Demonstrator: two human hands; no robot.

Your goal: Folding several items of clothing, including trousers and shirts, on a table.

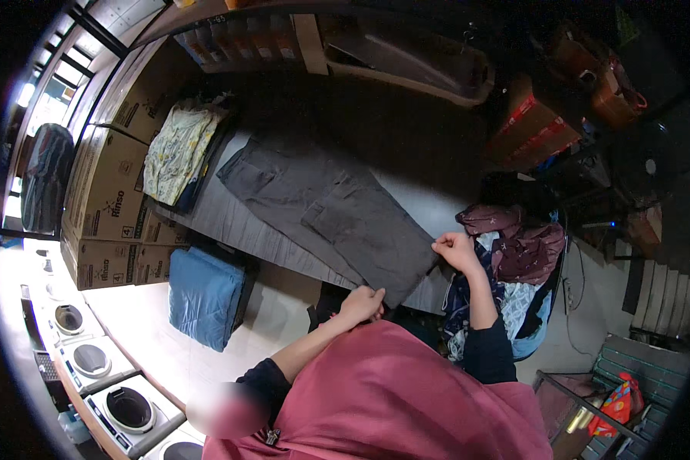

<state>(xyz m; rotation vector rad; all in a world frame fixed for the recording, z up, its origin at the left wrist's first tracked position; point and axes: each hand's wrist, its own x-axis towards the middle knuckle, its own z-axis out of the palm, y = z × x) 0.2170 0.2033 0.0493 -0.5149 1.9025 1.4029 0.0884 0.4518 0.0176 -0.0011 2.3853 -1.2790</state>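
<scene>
Dark grey cargo trousers (345, 213) lie spread across a grey wood-grain table (253, 230), legs towards me and waistband at the far left. One flapped pocket shows near the middle of the upper leg. My left hand (359, 305) grips the hem at the table's near edge, its fingers curled and partly hidden. At the hem's other corner, my right hand (455, 251) pinches the cloth between thumb and fingers. Just right of that hand is a heap of mixed laundry, with a maroon patterned garment (523, 247) on top.
A stack of folded clothes (181, 149) sits at the table's left end. Folded blue cloth (207, 293) is nearer me. Cardboard cartons (112, 195) are piled at the left. Front-loading machines (129, 408) line the lower left. A metal bench (638, 374) stands at the lower right.
</scene>
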